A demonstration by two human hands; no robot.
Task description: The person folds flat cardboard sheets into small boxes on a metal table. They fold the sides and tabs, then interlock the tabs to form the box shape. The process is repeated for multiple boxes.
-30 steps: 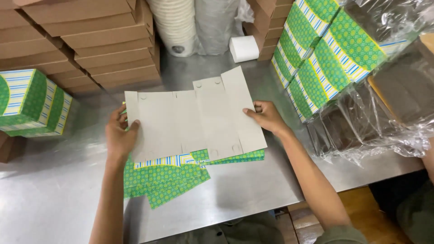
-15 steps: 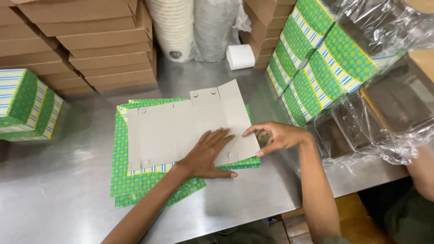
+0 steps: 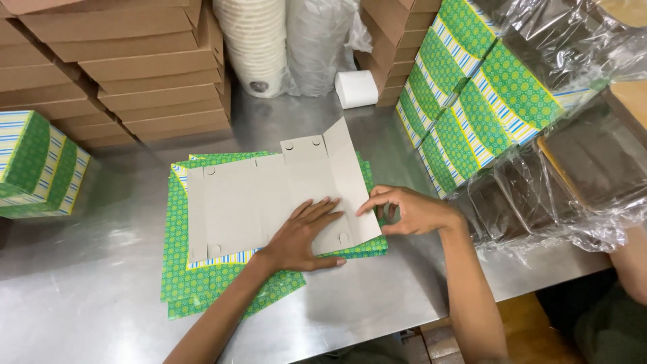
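Left hand (image 3: 300,236) flat on unfolded carton blank (image 3: 263,195); right hand (image 3: 411,210) touching its edge.

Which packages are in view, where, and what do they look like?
Flat box blank: table centre, grey side up, under both hands.
Flat green patterned blanks: stacked beneath it.
Folded green striped boxes: right, stacked.
One green box: left.
Brown cartons: back left, stacked.

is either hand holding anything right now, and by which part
Neither grips anything: the left hand presses flat on the flattened carton, and the right hand fingers touch its right flap.
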